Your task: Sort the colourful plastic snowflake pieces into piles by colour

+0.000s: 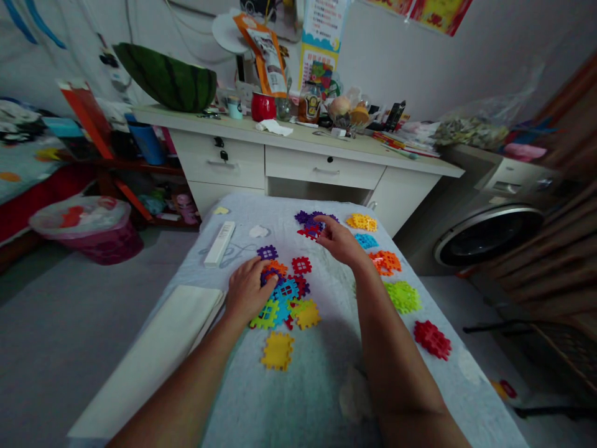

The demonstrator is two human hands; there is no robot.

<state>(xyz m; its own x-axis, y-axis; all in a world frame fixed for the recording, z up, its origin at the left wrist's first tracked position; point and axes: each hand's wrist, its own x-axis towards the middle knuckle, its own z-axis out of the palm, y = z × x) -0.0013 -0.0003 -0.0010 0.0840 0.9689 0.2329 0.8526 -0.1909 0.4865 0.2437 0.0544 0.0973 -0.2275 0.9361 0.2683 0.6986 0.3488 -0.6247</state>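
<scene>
My left hand (248,287) rests at the left side of a mixed pile of interlocking plastic tiles, fingers and thumb apart. Its thumb lies over a purple tile (271,277), and an orange tile (278,267) is by its fingertips. Blue (285,290), green (267,315) and yellow tiles (306,313) overlap in the same pile. Farther off, my right hand (339,241) is over the edge of a group of purple tiles (304,218), index finger stretched out and thumb apart. A red tile (308,233) shows just below its fingers; whether they touch it is unclear.
Along the table's right side are yellow (362,222), blue (365,241), orange (386,262), green (403,297) and red tile groups (433,339). A white box (220,244) and folded white cloth (163,354) lie left. A cluttered desk (321,146) stands beyond, a washing machine (489,205) to the right.
</scene>
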